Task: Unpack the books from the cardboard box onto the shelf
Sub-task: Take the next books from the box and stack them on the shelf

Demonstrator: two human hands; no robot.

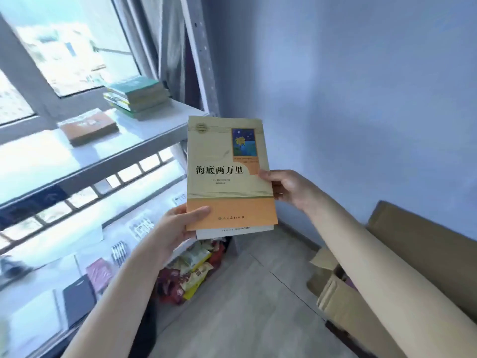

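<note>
Both my hands hold up a beige and orange paperback book point(227, 174), cover toward me, just right of the shelf's corner. My left hand point(178, 226) grips its lower left corner with the thumb on the cover. My right hand point(286, 187) pinches its right edge. The white upper shelf point(154, 130) at the left carries a stack of green books point(138, 95) at the back and a brown book point(87, 126) lying flat. The open cardboard box point(343, 301) stands on the floor at the lower right, partly behind my right forearm.
A window fills the upper left behind the shelf. The lower shelf point(51, 267) holds notebooks, pens and small packs. A heap of colourful snack packets point(191, 275) lies on the floor under the shelf. A pale blue wall is straight ahead, with wooden floor below.
</note>
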